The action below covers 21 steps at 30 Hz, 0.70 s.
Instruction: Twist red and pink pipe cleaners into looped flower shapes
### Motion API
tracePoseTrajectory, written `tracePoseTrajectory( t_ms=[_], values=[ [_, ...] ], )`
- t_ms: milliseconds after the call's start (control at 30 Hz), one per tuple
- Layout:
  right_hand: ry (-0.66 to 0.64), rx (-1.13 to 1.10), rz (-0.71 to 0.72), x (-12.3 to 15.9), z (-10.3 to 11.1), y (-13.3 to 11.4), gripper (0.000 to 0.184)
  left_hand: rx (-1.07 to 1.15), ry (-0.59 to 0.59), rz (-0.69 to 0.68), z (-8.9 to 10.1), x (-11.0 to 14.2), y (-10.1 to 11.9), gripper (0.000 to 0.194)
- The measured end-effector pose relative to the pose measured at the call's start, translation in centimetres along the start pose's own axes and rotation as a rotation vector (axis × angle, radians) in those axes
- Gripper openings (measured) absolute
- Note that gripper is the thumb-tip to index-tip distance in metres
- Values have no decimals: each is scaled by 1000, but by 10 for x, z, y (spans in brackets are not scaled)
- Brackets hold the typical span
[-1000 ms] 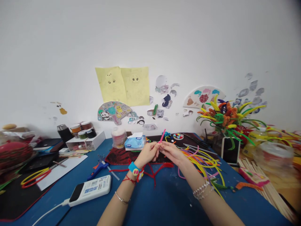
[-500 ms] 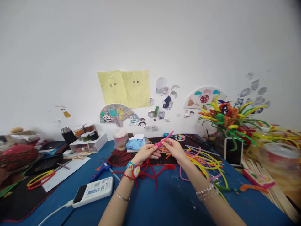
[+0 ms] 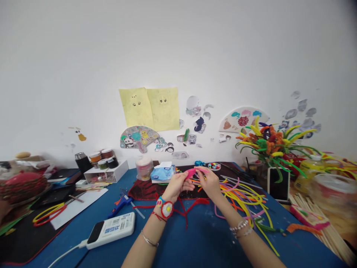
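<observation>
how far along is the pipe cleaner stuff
Already shaped: a bunch of pipe-cleaner flowers stands at the right, and a bent red pipe cleaner lies on the blue table. In hand: a pink pipe cleaner, curved, pinched between the left hand and right hand. Left: a loose heap of coloured pipe cleaners lies unshaped nearby.
</observation>
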State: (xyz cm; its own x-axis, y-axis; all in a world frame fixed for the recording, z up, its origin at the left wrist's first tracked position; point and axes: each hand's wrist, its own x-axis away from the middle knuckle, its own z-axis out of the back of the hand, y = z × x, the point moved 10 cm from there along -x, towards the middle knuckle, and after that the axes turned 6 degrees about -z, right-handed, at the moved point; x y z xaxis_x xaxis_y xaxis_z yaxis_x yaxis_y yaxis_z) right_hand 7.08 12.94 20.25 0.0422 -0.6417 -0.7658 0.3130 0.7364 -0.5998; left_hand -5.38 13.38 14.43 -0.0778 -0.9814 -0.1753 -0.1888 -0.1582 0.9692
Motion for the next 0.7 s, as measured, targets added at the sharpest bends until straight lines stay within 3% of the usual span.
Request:
tracePoseTrajectory(
  t_ms=[100,233,367,467,700],
  values=[
    [-59,-109,-141,-7,2,12,22,26,69,-157,3,3,26,31],
    [-369,-406,-312,-7,-19,9,25,-72,145,-325,16,10,58,30],
    [-655,-659,-443,6,-36,-9,34,-149,48,-302,14,15,68,29],
    [-826,-697,-530,22,-51,-18,39,-279,-44,-302,7,18,72,28],
    [-854,-639,-603,37,-68,-19,35,-396,-29,-432,10,22,86,31]
  ],
)
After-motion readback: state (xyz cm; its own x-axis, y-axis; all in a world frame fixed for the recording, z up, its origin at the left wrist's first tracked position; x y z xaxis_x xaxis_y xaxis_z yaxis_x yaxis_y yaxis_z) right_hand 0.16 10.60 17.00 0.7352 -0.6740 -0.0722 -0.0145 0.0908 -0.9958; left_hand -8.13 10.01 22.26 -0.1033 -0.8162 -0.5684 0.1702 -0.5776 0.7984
